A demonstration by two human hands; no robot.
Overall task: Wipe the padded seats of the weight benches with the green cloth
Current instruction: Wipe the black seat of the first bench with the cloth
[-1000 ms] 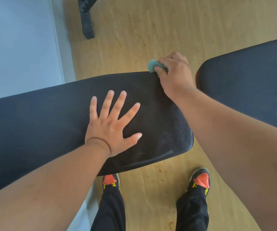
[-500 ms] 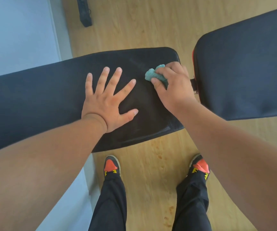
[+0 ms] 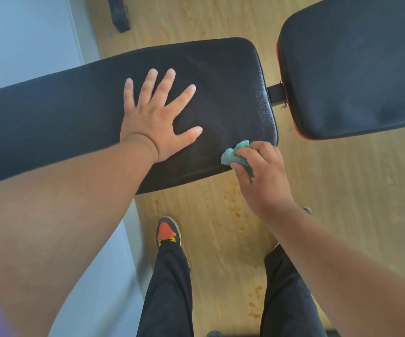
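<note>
A right hand (image 3: 262, 176) bunches the green cloth (image 3: 233, 155) at the near corner of a padded seat (image 3: 221, 76), left hand (image 3: 157, 122) flat, fingers spread, bracing; overhanging the edge, the wad could slip off, missing the corner.

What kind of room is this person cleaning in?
Probably a gym or home workout room: a long black padded bench, a second padded seat joined by a bracket, a wooden floor, and sports shoes.

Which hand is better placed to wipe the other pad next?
Right. The right hand grips the green cloth nearest the right pad; the left hand rests flat on the long pad.
</note>
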